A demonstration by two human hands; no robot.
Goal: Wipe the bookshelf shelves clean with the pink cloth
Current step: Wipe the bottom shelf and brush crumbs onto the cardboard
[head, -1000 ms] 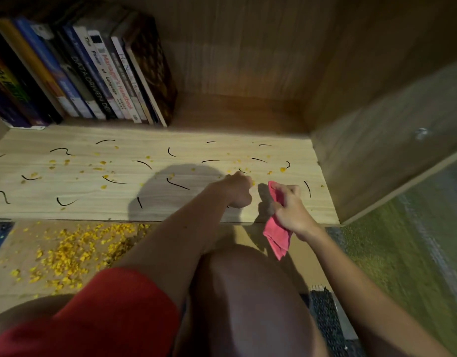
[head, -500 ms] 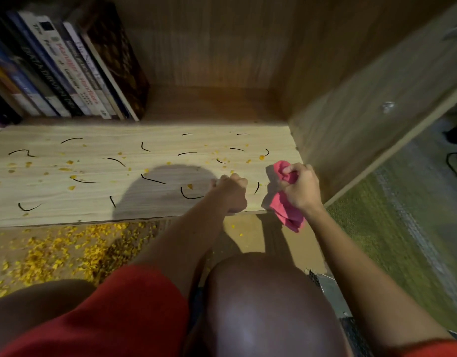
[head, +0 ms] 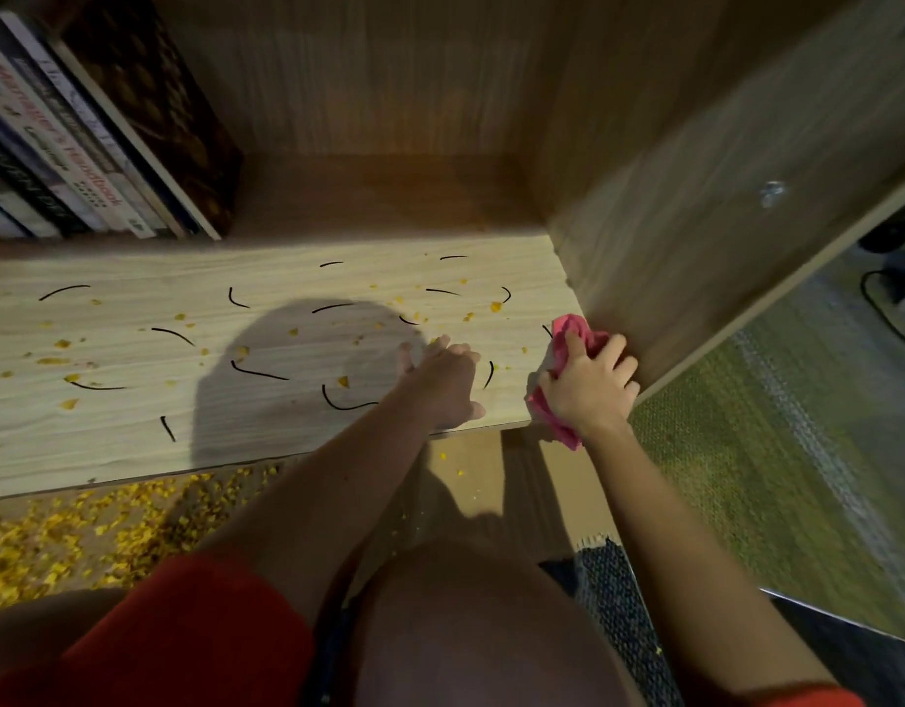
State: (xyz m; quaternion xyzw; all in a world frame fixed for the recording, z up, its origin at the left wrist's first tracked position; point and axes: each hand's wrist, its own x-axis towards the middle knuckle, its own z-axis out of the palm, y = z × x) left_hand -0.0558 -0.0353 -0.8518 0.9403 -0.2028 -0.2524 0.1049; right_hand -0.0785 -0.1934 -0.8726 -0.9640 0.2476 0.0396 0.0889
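Note:
The light wooden shelf (head: 134,426) is strewn with yellow crumbs (head: 62,344) and curved black marks (head: 259,372). My right hand (head: 590,387) grips the bunched pink cloth (head: 567,334) and holds it on the shelf's right front corner, against the side panel. A flap of the cloth hangs over the front edge. My left hand (head: 447,380) rests on the shelf near its front edge, to the left of the cloth, with its fingers spread flat on the wood.
Several books (head: 98,160) lean at the back left of the shelf. The wooden side panel (head: 695,206) walls off the right. Many yellow crumbs (head: 47,543) lie on the lower level. A green rug (head: 776,451) and a black cable (head: 884,318) lie to the right. My knee (head: 470,630) is below.
My right hand has carried the cloth from the front edge up into the right front corner of the shelf. My left hand has uncurled from a fist and lies flatter.

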